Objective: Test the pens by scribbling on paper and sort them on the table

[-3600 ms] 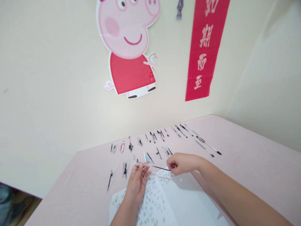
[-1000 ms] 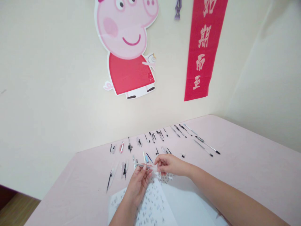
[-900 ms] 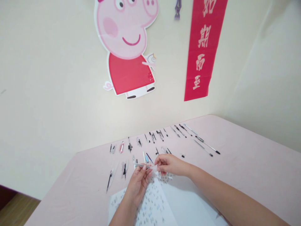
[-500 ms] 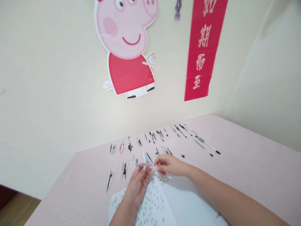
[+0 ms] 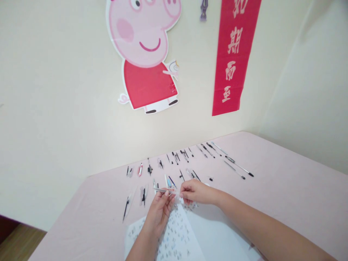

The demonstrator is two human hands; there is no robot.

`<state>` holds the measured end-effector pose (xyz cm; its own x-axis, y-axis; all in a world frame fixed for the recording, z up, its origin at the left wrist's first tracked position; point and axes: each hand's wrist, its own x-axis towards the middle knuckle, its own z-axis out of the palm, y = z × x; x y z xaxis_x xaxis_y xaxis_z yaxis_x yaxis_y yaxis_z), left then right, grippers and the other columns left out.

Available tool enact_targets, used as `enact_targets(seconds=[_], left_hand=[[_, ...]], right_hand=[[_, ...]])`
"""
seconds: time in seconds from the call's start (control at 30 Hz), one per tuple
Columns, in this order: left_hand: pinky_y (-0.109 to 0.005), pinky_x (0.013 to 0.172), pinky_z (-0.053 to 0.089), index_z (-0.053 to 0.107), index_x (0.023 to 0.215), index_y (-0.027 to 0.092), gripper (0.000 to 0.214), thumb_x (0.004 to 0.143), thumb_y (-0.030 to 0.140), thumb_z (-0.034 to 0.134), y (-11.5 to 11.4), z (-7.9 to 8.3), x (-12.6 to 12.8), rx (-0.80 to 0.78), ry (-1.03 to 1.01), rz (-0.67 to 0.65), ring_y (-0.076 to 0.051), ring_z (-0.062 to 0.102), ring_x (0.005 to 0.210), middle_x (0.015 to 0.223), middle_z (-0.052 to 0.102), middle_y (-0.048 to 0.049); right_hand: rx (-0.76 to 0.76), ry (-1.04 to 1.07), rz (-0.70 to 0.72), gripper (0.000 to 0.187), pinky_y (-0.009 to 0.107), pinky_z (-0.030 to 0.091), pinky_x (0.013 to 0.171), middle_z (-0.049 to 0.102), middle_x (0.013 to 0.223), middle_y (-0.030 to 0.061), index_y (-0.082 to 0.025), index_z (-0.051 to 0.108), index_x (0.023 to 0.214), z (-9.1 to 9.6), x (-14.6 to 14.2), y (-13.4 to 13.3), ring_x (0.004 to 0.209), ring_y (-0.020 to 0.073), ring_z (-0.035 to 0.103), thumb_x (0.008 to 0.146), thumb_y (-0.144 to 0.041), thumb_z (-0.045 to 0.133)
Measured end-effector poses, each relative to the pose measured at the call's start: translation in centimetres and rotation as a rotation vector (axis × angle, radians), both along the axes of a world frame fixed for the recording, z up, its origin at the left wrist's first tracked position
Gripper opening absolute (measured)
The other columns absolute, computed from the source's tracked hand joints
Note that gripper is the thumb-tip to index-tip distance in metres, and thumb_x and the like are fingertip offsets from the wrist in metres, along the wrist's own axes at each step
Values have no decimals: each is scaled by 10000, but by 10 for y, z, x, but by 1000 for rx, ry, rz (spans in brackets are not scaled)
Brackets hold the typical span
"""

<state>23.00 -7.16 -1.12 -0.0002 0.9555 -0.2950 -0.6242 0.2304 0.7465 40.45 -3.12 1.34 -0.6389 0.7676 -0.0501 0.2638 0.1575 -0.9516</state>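
Note:
My left hand [image 5: 160, 208] is closed around a thin grey pen-like tube [image 5: 161, 190], which lies nearly level across the fingers and points left. Just to its right, my right hand [image 5: 196, 191] has thumb and fingers pinched together. A small whitish, translucent bit [image 5: 178, 198] shows between the two hands, too blurred to name. Whether the right fingers grip it is hard to make out. Beneath both hands lies a sheet printed with many small figures [image 5: 174, 235], with a plain white sheet [image 5: 217, 232] beside it.
Pens and pen parts lie in rows across the pink tabletop, among them a red-and-white pen [image 5: 140, 169], a black refill [image 5: 125, 209], a long clear pen [image 5: 240, 166] and a small black cap [image 5: 211, 178]. A wall with a pig cutout [image 5: 149, 85] and red banner [image 5: 230, 72] stands behind.
My right hand has drawn slightly away from the left, and the whitish bit between them shows less. The left hand keeps its hold on the tube. The view has shifted slightly.

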Motion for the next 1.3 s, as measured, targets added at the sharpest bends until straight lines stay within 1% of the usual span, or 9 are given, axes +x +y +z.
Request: enact_targets(seconds=[0.23,0.43,0.5,0.6,0.67,0.83,1.0,1.13,1.3], left_hand=[[-170,621,565,585,797,127,95,811,37,555,0,1,0,-7,-4,-12,-88,658,646,753,668,-32],[-166,617,564,590,803,122,129,830,18,516,1,0,0,-43,-18,38,-86,661,648,743,666,-32],[-165,618,564,592,802,119,130,829,16,517,1,0,0,-53,-25,48,-89,664,654,740,668,-36],[-162,623,564,593,796,121,138,833,15,512,1,0,0,-61,-34,54,-88,664,652,721,667,-34],[-162,630,564,592,789,121,146,836,14,505,1,0,0,-58,-36,56,-87,664,651,712,666,-33],[-173,645,567,597,781,118,142,827,11,516,1,0,0,-56,-32,54,-95,665,653,723,667,-40],[-182,661,568,598,788,116,136,825,11,520,1,-2,0,-47,-36,35,-92,661,660,738,668,-43],[-185,675,568,596,790,113,139,828,8,513,1,-4,-1,-29,-37,28,-90,662,673,743,671,-45],[-178,659,570,598,793,120,128,820,14,529,2,-4,-1,-33,-38,23,-90,664,665,741,673,-40]], right_hand=[[154,-71,-25,153,178,393,484,580,561,-17,-151,574,682,-2,2,2,507,90,533,774,-273,577],[120,-131,-38,169,199,417,503,599,594,-1,-145,593,731,10,19,12,541,115,565,804,-280,521],[223,-257,-117,139,204,401,512,617,613,13,-144,613,738,18,32,18,541,118,558,791,-227,515],[443,-591,-234,139,221,371,583,663,721,53,-151,642,700,30,54,26,648,138,571,732,-112,513],[483,-800,-293,163,232,353,594,668,753,76,-147,654,700,35,66,29,685,157,578,695,-75,509],[473,-1042,-317,155,244,373,627,674,793,109,-145,682,765,33,80,33,739,196,610,678,-79,571],[449,-1114,-298,123,286,420,655,686,820,173,-115,695,751,25,74,32,776,259,645,679,-81,600],[442,-1178,-289,188,330,449,683,680,915,234,-75,702,820,18,65,31,876,316,646,709,-47,553],[455,-1210,-268,259,347,461,728,671,987,226,-86,692,907,15,59,29,944,300,636,753,-26,492]])
